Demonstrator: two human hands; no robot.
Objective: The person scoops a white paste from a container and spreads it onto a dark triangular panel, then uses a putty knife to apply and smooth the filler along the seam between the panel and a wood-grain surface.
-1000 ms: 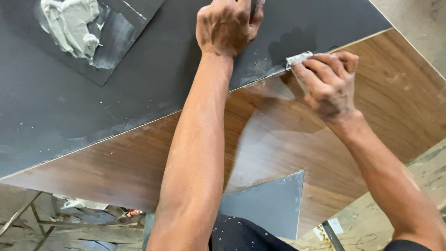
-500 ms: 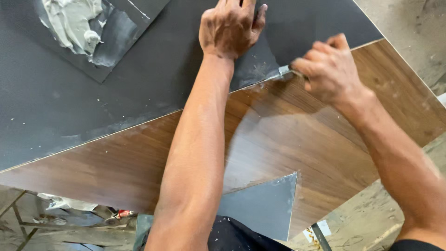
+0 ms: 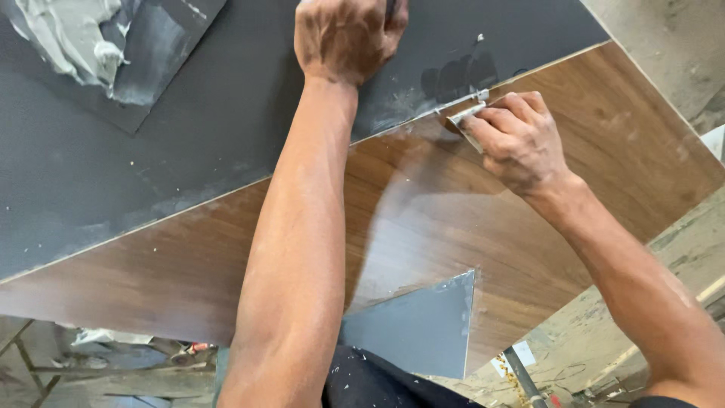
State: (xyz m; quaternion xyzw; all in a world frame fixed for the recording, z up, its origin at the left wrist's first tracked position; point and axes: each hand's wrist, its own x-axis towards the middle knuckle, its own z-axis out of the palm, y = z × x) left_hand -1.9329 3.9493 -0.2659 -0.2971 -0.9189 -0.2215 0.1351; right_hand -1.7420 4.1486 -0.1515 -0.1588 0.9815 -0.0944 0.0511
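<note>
We pressed our left hand (image 3: 349, 38) fisted on the far dark sheet (image 3: 226, 128) | our right hand (image 3: 517, 140) gripped a scraper (image 3: 462, 115) at the seam | wood panel (image 3: 453, 227) near.

Carpentry or finishing workshop, by the look of it. Main landmark: a large wood-grain laminate panel (image 3: 468, 227) laid flat as the work surface. Butted against its far edge, a dark grey sheet (image 3: 189, 166) smeared with dust and pale residue. On that sheet's far left corner, a dark board (image 3: 162, 72) heaped with grey putty (image 3: 68, 41). Below the panel's near edge, a rough, stained concrete floor (image 3: 596, 332) and metal frame legs (image 3: 30, 363) with scraps lying about.
</note>
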